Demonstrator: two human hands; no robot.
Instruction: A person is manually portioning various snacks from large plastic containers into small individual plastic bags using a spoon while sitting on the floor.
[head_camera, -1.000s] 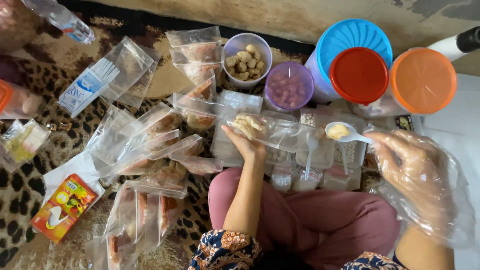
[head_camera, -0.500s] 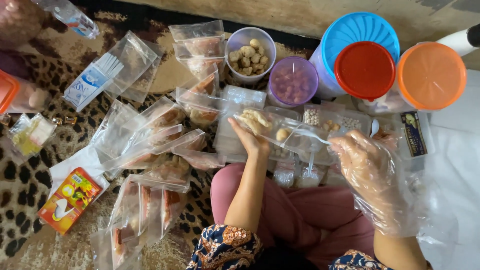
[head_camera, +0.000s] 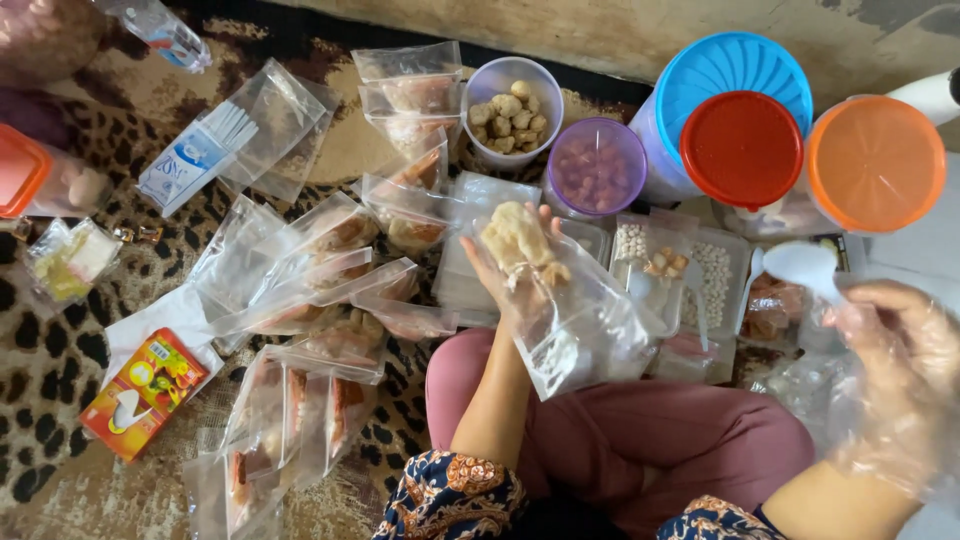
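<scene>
My left hand holds up a clear plastic bag with pale fried pieces inside, above my lap. My right hand, in a loose clear plastic glove, grips a white spoon at the right, beside small trays of white beads and other bits. Two open tubs stand just beyond: a clear one of beige nuggets and a purple one of pinkish pieces.
Several filled clear bags lie spread on the leopard-print mat at my left. Lidded containers, blue, red and orange, stand at the back right. An orange packet lies front left.
My right hand drew back to the right with the spoon, out of the bag. The left hand tipped the bag more upright, with the fried pieces showing inside it.
</scene>
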